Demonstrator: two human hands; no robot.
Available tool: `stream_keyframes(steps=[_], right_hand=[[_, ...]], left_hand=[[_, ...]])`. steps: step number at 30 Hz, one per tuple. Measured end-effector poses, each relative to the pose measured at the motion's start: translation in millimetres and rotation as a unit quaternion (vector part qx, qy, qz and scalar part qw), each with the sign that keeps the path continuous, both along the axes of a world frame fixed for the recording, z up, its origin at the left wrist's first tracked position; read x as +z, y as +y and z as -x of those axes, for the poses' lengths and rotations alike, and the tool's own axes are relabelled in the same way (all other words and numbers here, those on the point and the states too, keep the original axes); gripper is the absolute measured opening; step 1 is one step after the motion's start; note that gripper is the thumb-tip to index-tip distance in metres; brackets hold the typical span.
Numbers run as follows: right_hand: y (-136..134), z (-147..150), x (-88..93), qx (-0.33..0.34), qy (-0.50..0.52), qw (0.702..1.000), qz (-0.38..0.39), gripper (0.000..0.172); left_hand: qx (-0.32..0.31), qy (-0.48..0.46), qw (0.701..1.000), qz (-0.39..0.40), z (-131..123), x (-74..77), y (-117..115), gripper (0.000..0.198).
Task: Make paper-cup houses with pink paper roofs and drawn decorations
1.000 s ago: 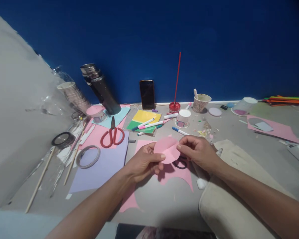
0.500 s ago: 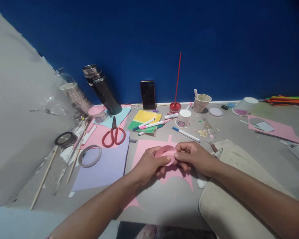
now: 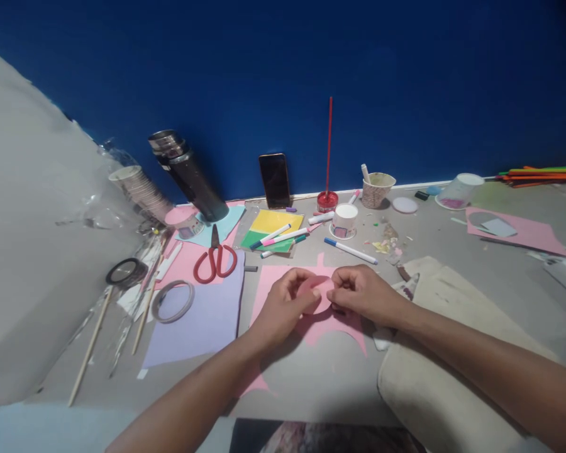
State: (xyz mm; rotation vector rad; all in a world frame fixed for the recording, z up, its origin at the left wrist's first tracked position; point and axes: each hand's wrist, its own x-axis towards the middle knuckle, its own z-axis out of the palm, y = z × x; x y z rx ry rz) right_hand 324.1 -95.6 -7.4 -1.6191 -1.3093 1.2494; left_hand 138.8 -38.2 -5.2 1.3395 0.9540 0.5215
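Between my two hands is a pink paper circle (image 3: 321, 303), curved a little where the fingers press it. My left hand (image 3: 290, 302) pinches its left side, with the thumb lying across the front. On the right edge, my right hand (image 3: 358, 290) grips the paper between thumb and fingers; some fingertips are hidden behind it. Below the hands, a sheet of pink paper (image 3: 268, 286) with curved pieces cut away lies on the table. Red-handled scissors (image 3: 216, 259) rest to the left on lilac paper (image 3: 195, 343).
A tape roll (image 3: 173, 302) lies on the lilac paper. Behind stand a flask (image 3: 191, 179), a phone (image 3: 274, 180) and an upside-down paper cup (image 3: 344, 221). Several markers (image 3: 350, 250) lie near the middle. A beige cloth (image 3: 434, 352) sits under my right forearm.
Both hands still hold the pink circle, which has tilted slightly as my left fingers curl more around it. The whole view has shifted a little.
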Motion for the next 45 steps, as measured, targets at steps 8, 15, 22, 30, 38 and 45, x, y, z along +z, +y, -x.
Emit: stream_keyframes(steps=[8,15,22,30,38,45], right_hand=[[-9,3,6.0,0.09,-0.306,0.941,-0.114,0.019],[-12,10,6.4,0.032,-0.253,0.95,-0.178,0.027],[-11,11,-1.7,-0.028,-0.263,0.944,-0.198,0.028],[-11,8,1.0,-0.02,-0.213,0.96,-0.181,0.027],[-12,0,-0.8,-0.033,-0.083,0.982,-0.167,0.023],[-9,0,-1.9,-0.011,-0.039,0.985,-0.17,0.018]], left_hand=[[-0.068,0.08,0.974,-0.203,5,2.7,-4,0.011],[0.075,-0.021,0.996,-0.033,6,2.6,2,0.02],[0.081,-0.043,0.996,0.009,0,0.7,-2,0.025],[0.068,-0.019,0.997,0.025,1,-1.5,2,0.031],[0.11,-0.048,0.989,0.082,4,-6.7,8,0.047],[0.103,-0.038,0.989,0.101,4,-3.7,7,0.048]])
